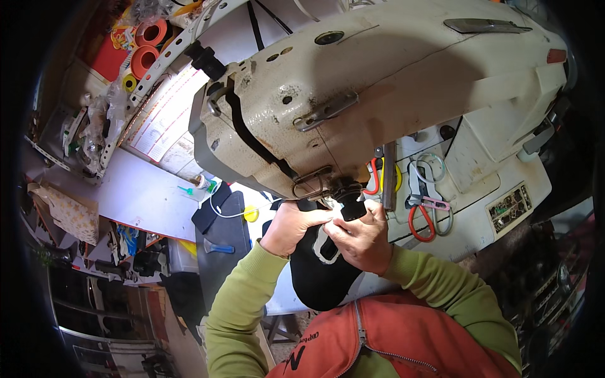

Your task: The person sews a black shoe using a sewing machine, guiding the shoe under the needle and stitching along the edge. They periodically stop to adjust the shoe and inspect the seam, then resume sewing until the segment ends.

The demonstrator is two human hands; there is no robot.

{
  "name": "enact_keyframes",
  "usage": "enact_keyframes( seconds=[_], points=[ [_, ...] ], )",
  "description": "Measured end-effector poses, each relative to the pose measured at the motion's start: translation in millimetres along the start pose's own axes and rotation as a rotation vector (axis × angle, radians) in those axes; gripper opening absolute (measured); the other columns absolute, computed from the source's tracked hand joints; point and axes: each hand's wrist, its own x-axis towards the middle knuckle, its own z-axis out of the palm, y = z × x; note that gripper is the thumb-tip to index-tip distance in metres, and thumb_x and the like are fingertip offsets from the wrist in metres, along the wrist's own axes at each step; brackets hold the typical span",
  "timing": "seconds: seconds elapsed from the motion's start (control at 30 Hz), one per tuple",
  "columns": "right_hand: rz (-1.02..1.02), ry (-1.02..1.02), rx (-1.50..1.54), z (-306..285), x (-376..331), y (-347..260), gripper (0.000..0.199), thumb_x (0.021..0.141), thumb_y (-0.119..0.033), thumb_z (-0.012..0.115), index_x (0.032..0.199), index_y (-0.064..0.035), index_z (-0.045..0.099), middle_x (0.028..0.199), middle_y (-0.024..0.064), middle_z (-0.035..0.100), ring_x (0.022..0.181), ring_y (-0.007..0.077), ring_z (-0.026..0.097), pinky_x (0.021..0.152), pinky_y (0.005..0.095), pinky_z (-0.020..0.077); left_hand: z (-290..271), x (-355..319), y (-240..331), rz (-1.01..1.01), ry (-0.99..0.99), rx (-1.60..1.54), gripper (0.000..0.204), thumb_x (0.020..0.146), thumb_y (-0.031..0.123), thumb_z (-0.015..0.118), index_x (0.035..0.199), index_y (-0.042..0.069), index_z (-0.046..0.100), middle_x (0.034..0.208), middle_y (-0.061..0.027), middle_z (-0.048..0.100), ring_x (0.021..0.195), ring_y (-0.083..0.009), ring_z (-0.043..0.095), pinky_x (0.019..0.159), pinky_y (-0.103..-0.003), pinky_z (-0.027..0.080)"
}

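My left hand (290, 228) is closed, its thumb and fingers pinching the upper left edge of a black fabric piece (322, 285) under the sewing machine head (271, 145). From the other side my right hand (363, 242) grips the same piece, its thumb meeting the left thumb close below the machine's black round part (350, 205). A white-edged patch (326, 251) shows on the fabric between my hands. The rounded lower end hangs toward me over the table edge. The needle and the fabric right under it are hidden by the machine and my fingers.
Red-handled scissors (421, 225) and other cutting tools lie right of my hands on the machine bed. To the left are a blue-handled tool (218, 247), a yellow disc (251, 213) and a white cord. Orange spools (151, 33) stand at the far left.
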Motion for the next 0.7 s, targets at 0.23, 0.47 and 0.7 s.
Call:
enact_keyframes(
  seconds=[0.23, 0.47, 0.7],
  points=[
    [-0.033, 0.017, 0.062, -9, 9, 3, 0.019, 0.072, -0.015, 0.069, 0.091, -0.0130, 0.065, 0.088, -0.0033, 0.058, 0.081, 0.0133, 0.053, 0.082, 0.0356, 0.0370, -11, 6, -9, -0.034, -0.083, -0.053, 0.021, 0.081, 0.001, 0.066, 0.101, -0.003, 0.068, 0.100, -0.0075, 0.069, 0.092, -0.0134, 0.062, 0.086, -0.029, 0.047],
    [-0.110, -0.052, -0.032, -123, 37, 61, 0.034, 0.068, -0.004, 0.067, 0.101, -0.0095, 0.064, 0.092, 0.0035, 0.061, 0.076, 0.0206, 0.054, 0.067, 0.0360, 0.0389, -22, 13, -20, -0.155, -0.071, -0.188, 0.020, 0.081, 0.001, 0.066, 0.100, -0.003, 0.069, 0.098, -0.0095, 0.069, 0.091, -0.0166, 0.065, 0.085, -0.029, 0.049],
    [-0.178, 0.124, -0.609, -277, 88, 126, 0.034, 0.085, -0.006, 0.057, 0.118, 0.0044, 0.057, 0.118, 0.0160, 0.057, 0.106, 0.0266, 0.054, 0.092, 0.0358, 0.0431, -42, 14, -31, -0.144, -0.190, -0.157, 0.021, 0.081, -0.001, 0.064, 0.102, -0.002, 0.066, 0.105, -0.0103, 0.067, 0.098, -0.0172, 0.063, 0.089, -0.029, 0.048]
  ],
)
